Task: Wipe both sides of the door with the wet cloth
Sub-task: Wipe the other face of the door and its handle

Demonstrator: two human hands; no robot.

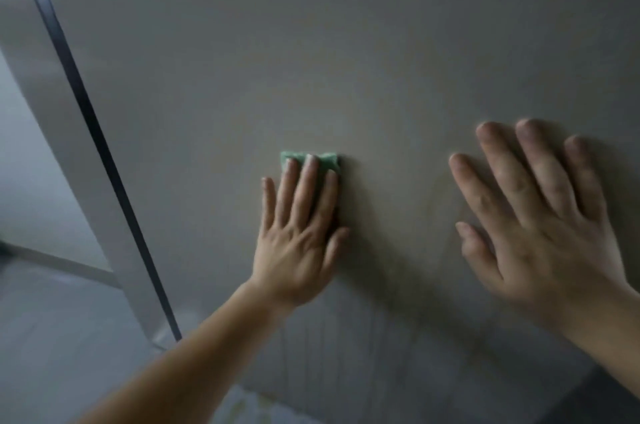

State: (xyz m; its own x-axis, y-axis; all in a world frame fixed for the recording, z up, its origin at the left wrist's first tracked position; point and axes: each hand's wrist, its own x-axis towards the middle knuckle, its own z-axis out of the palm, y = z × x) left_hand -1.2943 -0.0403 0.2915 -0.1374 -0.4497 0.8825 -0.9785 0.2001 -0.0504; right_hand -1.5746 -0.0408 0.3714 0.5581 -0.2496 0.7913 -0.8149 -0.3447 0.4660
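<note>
Left hand (pixel 298 240), fingers straight, presses green cloth (pixel 325 160) flat on the pale door (pixel 346 59) mid-panel, right hand (pixel 540 226) beside it, fingers spread flat on door, holding nothing.

Dim, soft blur, wide-angle bend, no glare

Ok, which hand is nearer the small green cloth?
Left. The left hand presses the small green cloth against the grey door; the right hand rests on the door to the cloth's right, not touching it.
</note>
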